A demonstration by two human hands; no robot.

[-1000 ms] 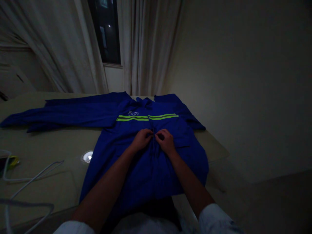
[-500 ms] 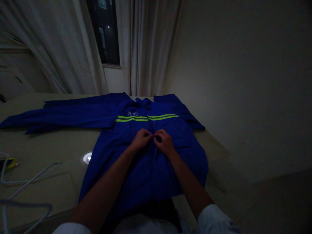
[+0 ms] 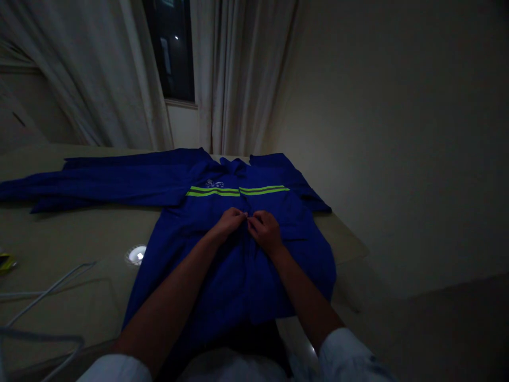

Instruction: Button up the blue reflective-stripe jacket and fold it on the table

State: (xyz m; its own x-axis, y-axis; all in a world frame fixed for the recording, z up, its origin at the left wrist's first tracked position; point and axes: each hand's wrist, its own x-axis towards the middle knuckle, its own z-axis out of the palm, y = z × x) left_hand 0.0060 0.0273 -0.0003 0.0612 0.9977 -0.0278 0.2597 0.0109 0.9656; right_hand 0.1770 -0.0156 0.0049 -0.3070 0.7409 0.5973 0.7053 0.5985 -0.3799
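Note:
A blue work jacket [image 3: 214, 265] with yellow-green stripes across its chest lies spread over the table, collar at the far side. Both of its sleeves show, one stretched out to the left. At the middle of the front opening, just below the stripes, my left hand [image 3: 230, 222] pinches the cloth edge. Close against it, my right hand [image 3: 265, 231] is closed with fingertips on the same front edge. The fingertips of the two hands nearly meet. Whatever small fastening may lie between them is too dark to make out.
White cable [image 3: 51, 289] loops over the table [image 3: 99, 233] at the left, near a yellow-and-black object [image 3: 7, 262]. A round, shiny light spot [image 3: 137, 255] shows beside the jacket. Curtains [image 3: 246, 79] and a window [image 3: 170, 53] stand behind, a wall [image 3: 377, 132] to the right.
My hands stay at the jacket front; the fingers of my right hand have curled in more closely. The whole view has shifted slightly.

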